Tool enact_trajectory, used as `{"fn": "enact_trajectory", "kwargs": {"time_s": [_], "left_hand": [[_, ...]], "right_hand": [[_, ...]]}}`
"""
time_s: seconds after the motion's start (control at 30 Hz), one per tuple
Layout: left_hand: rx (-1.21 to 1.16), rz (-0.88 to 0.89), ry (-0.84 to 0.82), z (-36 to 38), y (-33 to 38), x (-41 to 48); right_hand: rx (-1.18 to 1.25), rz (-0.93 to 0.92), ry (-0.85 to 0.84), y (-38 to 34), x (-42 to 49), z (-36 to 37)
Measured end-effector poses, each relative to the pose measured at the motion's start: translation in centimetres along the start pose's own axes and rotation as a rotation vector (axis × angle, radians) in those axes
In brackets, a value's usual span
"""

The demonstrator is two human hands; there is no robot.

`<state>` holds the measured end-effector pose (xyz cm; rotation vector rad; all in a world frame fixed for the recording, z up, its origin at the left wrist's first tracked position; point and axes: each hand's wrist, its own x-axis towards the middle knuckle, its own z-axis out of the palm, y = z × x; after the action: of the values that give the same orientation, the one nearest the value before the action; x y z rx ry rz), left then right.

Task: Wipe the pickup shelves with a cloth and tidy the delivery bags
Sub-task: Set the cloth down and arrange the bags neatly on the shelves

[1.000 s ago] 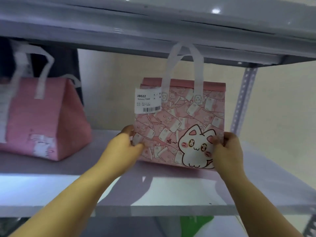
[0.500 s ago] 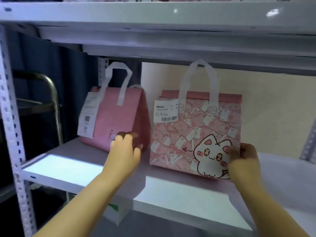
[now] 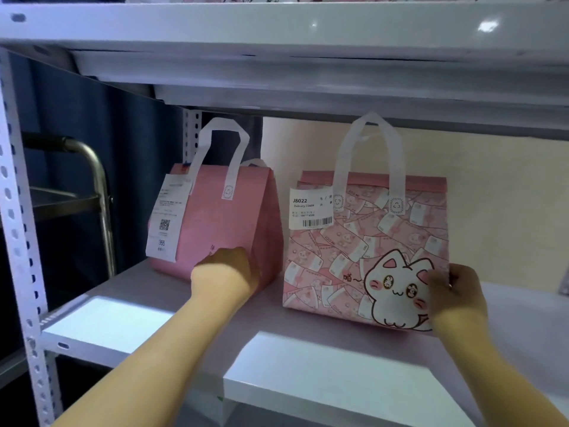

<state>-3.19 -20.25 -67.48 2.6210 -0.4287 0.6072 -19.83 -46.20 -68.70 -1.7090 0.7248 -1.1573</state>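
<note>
Two pink delivery bags stand upright side by side on the white shelf (image 3: 308, 374). The plain pink bag (image 3: 221, 223) is on the left with a long receipt on its front. The cat-print bag (image 3: 363, 251) on the right carries a label reading J8022. My left hand (image 3: 228, 272) rests against the lower right corner of the plain bag, fingers curled onto it. My right hand (image 3: 455, 291) grips the lower right edge of the cat-print bag. A narrow gap separates the two bags. No cloth is visible.
The upper shelf (image 3: 277, 29) hangs close above the bag handles, with more pink bags on it. A perforated white upright (image 3: 18, 226) stands at the left, and a metal cart handle (image 3: 92, 180) lies behind it. A beige wall closes the back.
My left hand left the cat-print bag and moved left onto the plain pink bag. My view shifted left, and the two bags now stand closer together.
</note>
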Motion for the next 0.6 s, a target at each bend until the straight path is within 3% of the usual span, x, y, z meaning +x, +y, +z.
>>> {"fn": "enact_trajectory", "kwargs": {"time_s": [0.13,0.6], "left_hand": [[0.014,-0.009,-0.055,-0.1,0.8,0.7],[-0.070,0.084,0.037,0.2,1.2,2.0]], "right_hand": [[-0.033,0.003,0.014,0.2,0.3,-0.8],[-0.041,-0.016,0.057,0.2,0.7,-0.9]]}}
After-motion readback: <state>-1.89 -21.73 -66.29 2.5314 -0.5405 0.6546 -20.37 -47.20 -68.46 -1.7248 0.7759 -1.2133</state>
